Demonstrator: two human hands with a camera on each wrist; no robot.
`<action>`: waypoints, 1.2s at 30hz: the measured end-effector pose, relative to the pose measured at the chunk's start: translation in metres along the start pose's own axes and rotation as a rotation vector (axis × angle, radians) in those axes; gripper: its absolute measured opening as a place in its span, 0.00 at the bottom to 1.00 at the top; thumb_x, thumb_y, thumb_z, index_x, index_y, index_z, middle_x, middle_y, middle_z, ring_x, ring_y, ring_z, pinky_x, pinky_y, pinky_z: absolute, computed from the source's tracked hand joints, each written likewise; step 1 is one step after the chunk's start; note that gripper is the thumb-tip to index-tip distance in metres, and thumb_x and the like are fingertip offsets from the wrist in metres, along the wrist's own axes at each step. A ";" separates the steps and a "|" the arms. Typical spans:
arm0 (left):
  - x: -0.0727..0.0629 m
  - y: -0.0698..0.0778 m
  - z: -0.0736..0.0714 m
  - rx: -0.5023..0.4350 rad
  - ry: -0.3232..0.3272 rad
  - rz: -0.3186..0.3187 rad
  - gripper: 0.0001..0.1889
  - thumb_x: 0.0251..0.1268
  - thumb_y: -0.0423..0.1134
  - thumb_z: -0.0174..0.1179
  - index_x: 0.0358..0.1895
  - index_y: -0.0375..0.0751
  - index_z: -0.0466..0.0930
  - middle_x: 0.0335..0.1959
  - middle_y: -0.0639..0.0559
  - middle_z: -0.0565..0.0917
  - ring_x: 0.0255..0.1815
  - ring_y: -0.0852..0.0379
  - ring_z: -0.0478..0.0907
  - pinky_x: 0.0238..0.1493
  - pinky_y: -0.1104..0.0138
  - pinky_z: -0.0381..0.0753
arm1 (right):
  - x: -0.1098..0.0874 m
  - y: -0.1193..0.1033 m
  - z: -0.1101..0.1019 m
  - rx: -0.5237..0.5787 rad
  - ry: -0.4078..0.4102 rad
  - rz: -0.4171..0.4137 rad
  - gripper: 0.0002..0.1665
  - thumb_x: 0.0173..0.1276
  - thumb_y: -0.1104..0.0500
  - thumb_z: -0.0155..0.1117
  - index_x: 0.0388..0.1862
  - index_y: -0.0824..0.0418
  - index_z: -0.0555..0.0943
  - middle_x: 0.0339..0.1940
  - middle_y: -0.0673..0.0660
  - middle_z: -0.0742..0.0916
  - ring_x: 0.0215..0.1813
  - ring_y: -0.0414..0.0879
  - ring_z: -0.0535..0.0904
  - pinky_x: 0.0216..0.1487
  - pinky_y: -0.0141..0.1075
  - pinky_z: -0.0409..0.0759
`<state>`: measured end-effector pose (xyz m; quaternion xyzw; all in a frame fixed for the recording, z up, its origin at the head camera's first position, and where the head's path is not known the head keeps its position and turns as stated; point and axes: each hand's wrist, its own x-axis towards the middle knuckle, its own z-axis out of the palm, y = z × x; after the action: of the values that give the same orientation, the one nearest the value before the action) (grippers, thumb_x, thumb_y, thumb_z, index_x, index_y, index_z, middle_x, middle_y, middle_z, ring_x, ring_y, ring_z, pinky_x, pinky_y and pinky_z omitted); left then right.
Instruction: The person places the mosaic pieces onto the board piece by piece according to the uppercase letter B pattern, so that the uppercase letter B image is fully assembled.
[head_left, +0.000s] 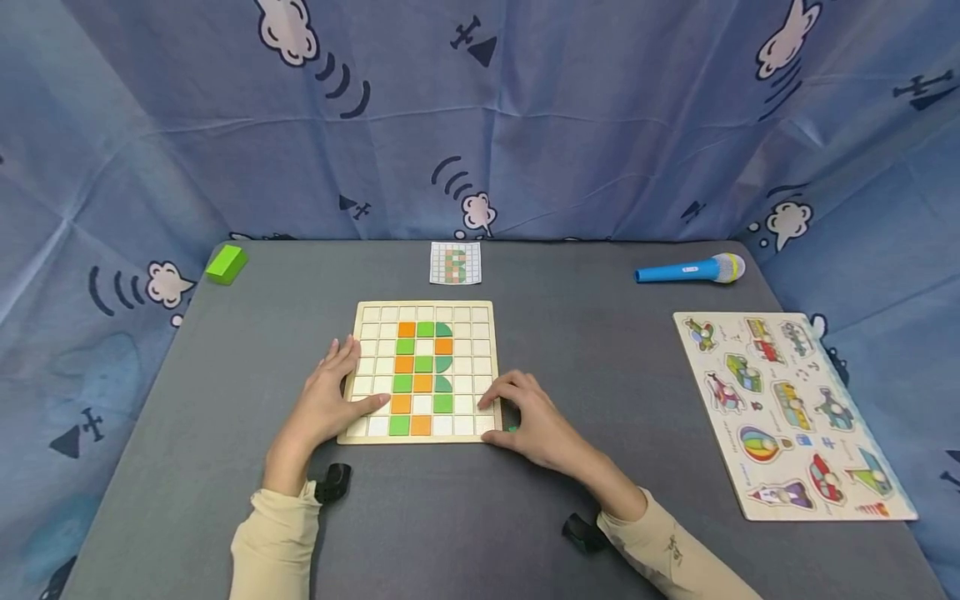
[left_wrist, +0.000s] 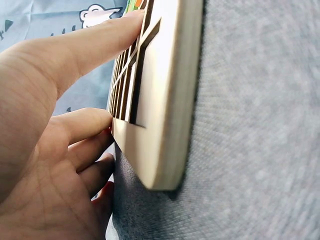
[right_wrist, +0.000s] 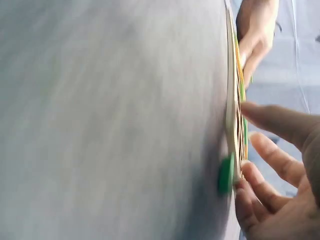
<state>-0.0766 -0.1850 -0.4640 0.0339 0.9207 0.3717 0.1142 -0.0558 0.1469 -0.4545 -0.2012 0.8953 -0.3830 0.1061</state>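
A wooden grid board [head_left: 474,350] lies on the table, with orange, green and quarter-round dark green tiles [head_left: 444,383] in its middle columns. My left hand [head_left: 322,404] rests at the board's left side, its thumb laid straight over the lower squares and its fingers along the edge. Over the lower right corner is my right hand [head_left: 536,421], thumb and fingertips touching the board and fingers loosely bent. A small green piece [right_wrist: 226,175] sits beside the board's edge near the right fingers, mostly covered by that hand in the head view.
Behind the board lies a pattern card [head_left: 455,263] with a similar grid. A green block [head_left: 227,264] is at the back left corner. To the right are a blue toy microphone [head_left: 690,269] and a picture puzzle board [head_left: 795,417] reaching the table's right edge.
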 end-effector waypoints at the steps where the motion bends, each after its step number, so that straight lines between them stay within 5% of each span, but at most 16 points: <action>1: 0.000 0.000 0.000 0.000 0.001 -0.002 0.55 0.65 0.51 0.75 0.85 0.34 0.50 0.89 0.42 0.48 0.90 0.37 0.38 0.85 0.33 0.44 | -0.003 0.003 -0.004 -0.006 -0.005 0.009 0.20 0.58 0.62 0.85 0.48 0.52 0.87 0.57 0.52 0.83 0.62 0.50 0.74 0.64 0.52 0.78; 10: 0.000 0.000 0.000 0.005 -0.001 -0.019 0.55 0.65 0.52 0.75 0.86 0.36 0.50 0.89 0.43 0.47 0.90 0.37 0.38 0.84 0.31 0.44 | -0.022 0.024 -0.024 -0.020 -0.021 0.037 0.24 0.58 0.63 0.85 0.53 0.52 0.88 0.49 0.50 0.84 0.49 0.44 0.75 0.53 0.41 0.78; 23: 0.000 0.000 0.001 -0.002 0.000 -0.025 0.55 0.64 0.51 0.75 0.85 0.36 0.51 0.89 0.43 0.48 0.90 0.37 0.39 0.83 0.31 0.46 | -0.026 0.030 -0.025 -0.040 -0.011 0.049 0.16 0.57 0.61 0.85 0.41 0.51 0.88 0.41 0.46 0.84 0.44 0.41 0.75 0.47 0.35 0.77; 30: 0.000 0.000 0.001 0.003 0.003 -0.018 0.55 0.64 0.51 0.76 0.85 0.35 0.51 0.89 0.43 0.48 0.90 0.36 0.39 0.83 0.31 0.46 | -0.028 0.028 -0.027 0.063 -0.049 0.036 0.11 0.62 0.64 0.81 0.37 0.54 0.85 0.28 0.46 0.83 0.29 0.36 0.75 0.32 0.31 0.78; 36: 0.001 0.000 0.000 0.001 0.001 -0.001 0.55 0.65 0.51 0.75 0.85 0.34 0.50 0.89 0.42 0.48 0.90 0.37 0.39 0.85 0.33 0.43 | -0.025 0.019 -0.022 0.186 0.031 0.061 0.11 0.67 0.64 0.77 0.47 0.56 0.90 0.35 0.50 0.89 0.32 0.39 0.85 0.35 0.32 0.85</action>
<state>-0.0771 -0.1851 -0.4644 0.0332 0.9210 0.3710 0.1138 -0.0464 0.1842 -0.4527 -0.1571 0.8633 -0.4639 0.1221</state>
